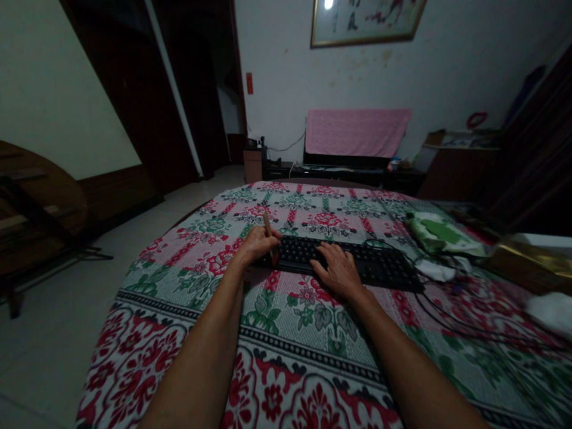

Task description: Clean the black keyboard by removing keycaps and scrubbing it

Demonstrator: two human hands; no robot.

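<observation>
Cloth [308, 342] is underlying a keyboard [297, 253]. Left grip [255, 245] is holding a brush [267, 224], seemingly sweeping; next, splayed right grip [338, 270] should be steadying.

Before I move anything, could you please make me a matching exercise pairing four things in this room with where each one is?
Things:
1. Black computer keyboard
2. Wooden-handled brush
3. Pink cloth
4. Green-and-white soft packet

Places:
A. Draped below the framed picture
B. Partly under the right hand
C. Beyond the keyboard's right end
D. Held in the left hand

Pairs: 1-B, 2-D, 3-A, 4-C.
</observation>
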